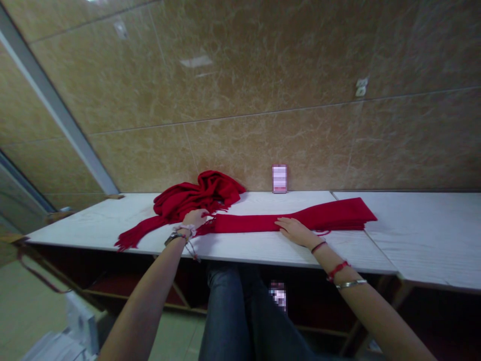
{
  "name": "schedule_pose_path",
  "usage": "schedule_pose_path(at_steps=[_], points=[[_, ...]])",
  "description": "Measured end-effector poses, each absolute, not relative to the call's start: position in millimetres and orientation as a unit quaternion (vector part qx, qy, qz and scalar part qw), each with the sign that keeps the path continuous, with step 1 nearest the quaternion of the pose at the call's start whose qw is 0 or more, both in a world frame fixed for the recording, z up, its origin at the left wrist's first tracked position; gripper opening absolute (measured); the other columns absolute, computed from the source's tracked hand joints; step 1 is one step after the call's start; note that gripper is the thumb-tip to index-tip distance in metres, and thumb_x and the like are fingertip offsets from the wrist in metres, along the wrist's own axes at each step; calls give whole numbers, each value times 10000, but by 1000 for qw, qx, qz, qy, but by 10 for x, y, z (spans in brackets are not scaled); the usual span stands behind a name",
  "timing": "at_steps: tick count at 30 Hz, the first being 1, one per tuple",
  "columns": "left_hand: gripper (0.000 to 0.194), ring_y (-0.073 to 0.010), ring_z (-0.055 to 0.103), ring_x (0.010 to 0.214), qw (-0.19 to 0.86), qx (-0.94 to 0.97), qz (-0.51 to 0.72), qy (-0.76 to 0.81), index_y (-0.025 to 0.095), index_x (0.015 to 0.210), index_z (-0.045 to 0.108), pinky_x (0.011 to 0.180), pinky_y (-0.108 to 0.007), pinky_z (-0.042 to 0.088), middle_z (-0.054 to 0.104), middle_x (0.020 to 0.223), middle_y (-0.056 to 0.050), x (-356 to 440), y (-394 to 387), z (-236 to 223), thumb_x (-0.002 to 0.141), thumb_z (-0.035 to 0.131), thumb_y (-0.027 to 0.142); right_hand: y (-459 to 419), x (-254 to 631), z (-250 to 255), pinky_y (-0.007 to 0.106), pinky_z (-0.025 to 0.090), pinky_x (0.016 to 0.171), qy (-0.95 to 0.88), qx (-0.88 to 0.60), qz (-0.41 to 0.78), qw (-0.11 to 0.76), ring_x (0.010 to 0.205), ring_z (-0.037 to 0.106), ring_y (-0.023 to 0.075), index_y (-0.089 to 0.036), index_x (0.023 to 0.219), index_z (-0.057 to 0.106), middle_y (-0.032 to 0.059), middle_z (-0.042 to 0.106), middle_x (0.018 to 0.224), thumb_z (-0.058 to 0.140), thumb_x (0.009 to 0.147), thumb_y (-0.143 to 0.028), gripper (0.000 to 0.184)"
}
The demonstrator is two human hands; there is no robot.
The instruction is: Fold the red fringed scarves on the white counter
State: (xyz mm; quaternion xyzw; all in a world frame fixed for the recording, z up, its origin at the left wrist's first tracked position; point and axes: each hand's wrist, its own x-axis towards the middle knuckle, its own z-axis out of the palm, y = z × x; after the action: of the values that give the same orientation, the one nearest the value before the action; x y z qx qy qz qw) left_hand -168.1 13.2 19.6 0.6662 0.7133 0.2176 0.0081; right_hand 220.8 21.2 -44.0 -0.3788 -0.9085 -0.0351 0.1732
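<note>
A long red scarf (248, 223), folded into a narrow strip, lies across the white tabletop. Its fringed end points left and its layered, folded end (338, 214) is at the right. At the fringe, my left hand (194, 218) has its fingers closed on some of the strands. My right hand (295, 231) lies with fingers stretched out on the middle of the strip, near its front edge. Behind and left of my left hand is a crumpled heap of red scarf (199, 193), with one fringed end (141, 233) trailing toward the front edge.
The white table (424, 235) stands against a tan tiled wall (240, 100). A small blurred upright card or screen (280, 179) leans at the wall. Under the tabletop are dark open shelves (124, 281). White packages (71, 331) lie at the lower left.
</note>
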Motion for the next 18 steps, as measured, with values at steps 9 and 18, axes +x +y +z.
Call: schedule_pose_path(at_steps=[9, 18], points=[[305, -188, 543, 977, -53, 762, 182, 619, 157, 1002, 601, 898, -295, 405, 601, 1034, -85, -1646, 62, 44, 737, 466, 227, 222, 2210, -443, 392, 361, 973, -913, -370, -44, 165, 1170, 449, 220, -120, 1218, 515, 121, 514, 1258, 361, 868, -207, 392], [211, -256, 483, 997, -149, 723, 19, 674, 239, 895, 657, 860, -418, 347, 601, 1013, -75, -1517, 21, 50, 761, 494, 261, 244, 2215, -468, 378, 358, 978, -909, -379, -30, 172, 1181, 440, 202, -146, 1225, 508, 105, 507, 1269, 362, 872, -220, 389]])
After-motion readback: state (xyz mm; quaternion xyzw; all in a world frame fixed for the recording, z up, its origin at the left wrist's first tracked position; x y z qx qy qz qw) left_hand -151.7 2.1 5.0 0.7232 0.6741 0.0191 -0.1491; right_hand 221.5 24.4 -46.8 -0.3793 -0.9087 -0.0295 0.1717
